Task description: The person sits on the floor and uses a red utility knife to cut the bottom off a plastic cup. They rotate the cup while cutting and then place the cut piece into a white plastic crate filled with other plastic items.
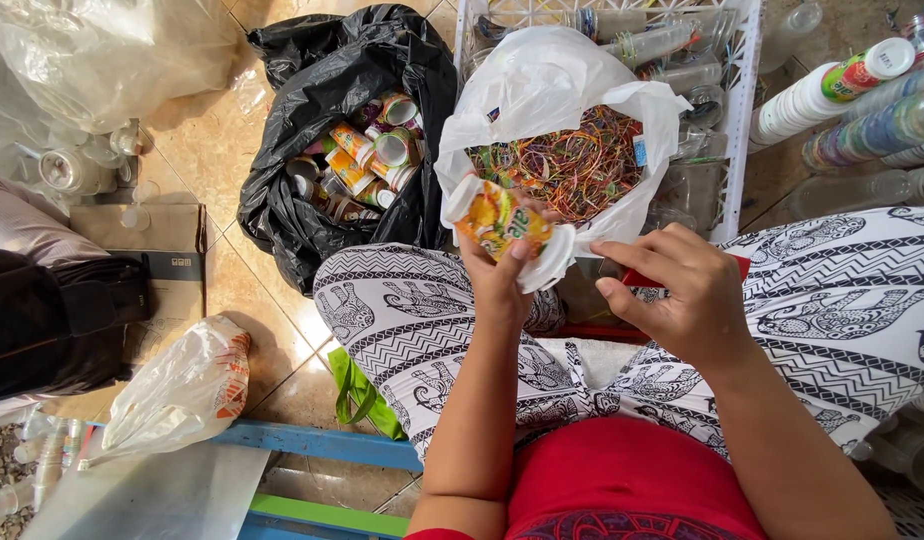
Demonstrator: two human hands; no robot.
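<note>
Left hand (pixel 502 275) grips a small plastic cup with an orange-yellow printed wrap label (pixel 499 222), held above the lap, just in front of a white plastic bag (pixel 542 80) full of tangled coloured rubber bands (pixel 572 160). Right hand (pixel 682 290) loosely curled beside it, fingers bent over a red object; grip unclear. A black crinkled plastic sack (pixel 322 70) on the tiled floor holds more labelled cups (pixel 367 160). White lattice crate (pixel 742 90) behind.

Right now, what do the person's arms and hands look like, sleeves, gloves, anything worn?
Both arms are bare to the elbows and beyond; no sleeves, gloves or watch show. The left hand and right hand are bare, with short unpainted nails; I see no rings.
</note>
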